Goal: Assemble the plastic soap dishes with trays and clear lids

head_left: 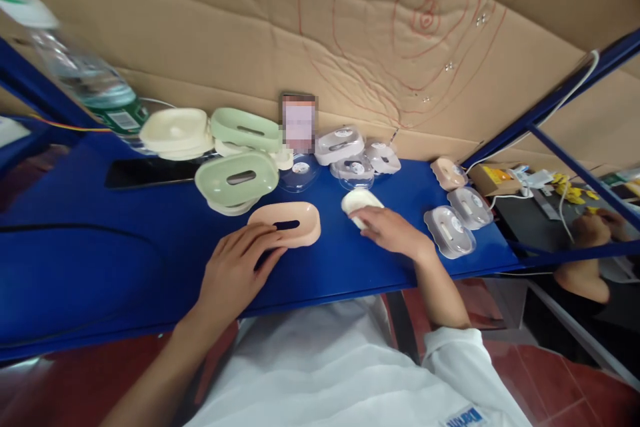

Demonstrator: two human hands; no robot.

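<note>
On the blue table (320, 280), my left hand (240, 263) has its fingers on the near left rim of a peach oval dish (306, 230) with a slot in its base. To the right, my right hand (387, 230) grips the near edge of a small white oval piece (361, 199). Green dishes (213, 180) and cream dishes (177, 130) are stacked behind my left hand. Clear-covered grey dishes (340, 145) stand behind the white piece.
A water bottle (95, 80) and a black phone-like slab (150, 173) are at the left. Finished-looking covered dishes (450, 233) lie at the right. A blue frame bar (580, 167) separates another person's hands (595, 227) and a small box (493, 180).
</note>
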